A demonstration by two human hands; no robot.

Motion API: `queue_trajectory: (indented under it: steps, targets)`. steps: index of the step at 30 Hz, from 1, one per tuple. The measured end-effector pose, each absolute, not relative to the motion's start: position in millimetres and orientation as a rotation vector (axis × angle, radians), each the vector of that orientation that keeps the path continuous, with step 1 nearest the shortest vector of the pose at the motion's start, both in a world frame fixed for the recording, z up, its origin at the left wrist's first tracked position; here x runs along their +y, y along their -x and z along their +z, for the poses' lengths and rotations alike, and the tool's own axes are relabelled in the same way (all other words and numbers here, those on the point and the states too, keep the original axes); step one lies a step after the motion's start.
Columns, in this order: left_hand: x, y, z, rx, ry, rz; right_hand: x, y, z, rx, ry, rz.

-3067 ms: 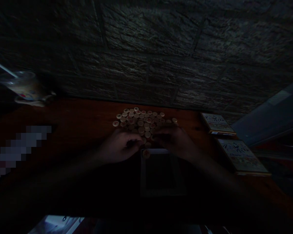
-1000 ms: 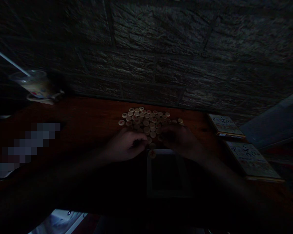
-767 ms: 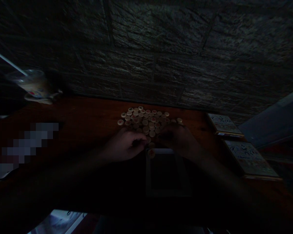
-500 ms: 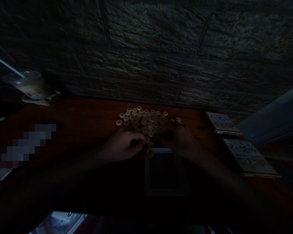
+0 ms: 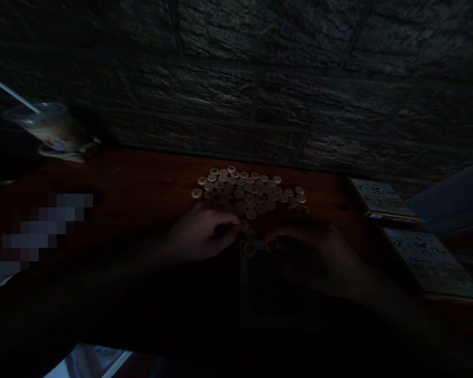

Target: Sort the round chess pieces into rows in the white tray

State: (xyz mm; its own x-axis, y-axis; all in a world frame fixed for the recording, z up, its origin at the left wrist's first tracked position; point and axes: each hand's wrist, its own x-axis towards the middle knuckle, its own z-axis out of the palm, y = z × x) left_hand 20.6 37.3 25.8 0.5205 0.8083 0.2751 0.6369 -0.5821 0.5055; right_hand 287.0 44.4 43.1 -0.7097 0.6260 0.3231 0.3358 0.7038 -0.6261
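Near the table's middle, my left hand (image 5: 205, 231) is curled, its thumb and forefinger closed against a round xiangqi piece (image 5: 244, 225); whether it grips anything is too dark to tell. My right hand (image 5: 323, 249) reaches over a shallow, pale-rimmed box (image 5: 243, 286), fingertips on a dark-marked xiangqi piece (image 5: 273, 243) at the box's far side. A red-marked piece (image 5: 249, 249) lies in the box's far left corner. Beyond both hands spreads a cluster of wooden xiangqi pieces (image 5: 250, 198), some face up with red or dark characters, others plain side up.
Two flat boxes with printed lids, one farther back (image 5: 382, 197) and one nearer (image 5: 433, 260), lie at the right. A plastic cup with a straw (image 5: 53, 131) stands at the back left. A blurred-out item (image 5: 43, 231) lies left. A stone wall (image 5: 236, 89) borders the table's back.
My right hand has drawn back from the cluster to the box, bringing a dark-marked piece to its far side. My left hand stays nearly in place. The view has shifted slightly.
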Motion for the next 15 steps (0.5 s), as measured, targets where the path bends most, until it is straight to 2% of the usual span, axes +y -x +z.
queue_trajectory:
  steps: [15]
  targets:
    - [38.2,-19.8,26.0,1.202,-2.423,0.676,44.9,-284.9,42.4,-2.648,0.618,0.529]
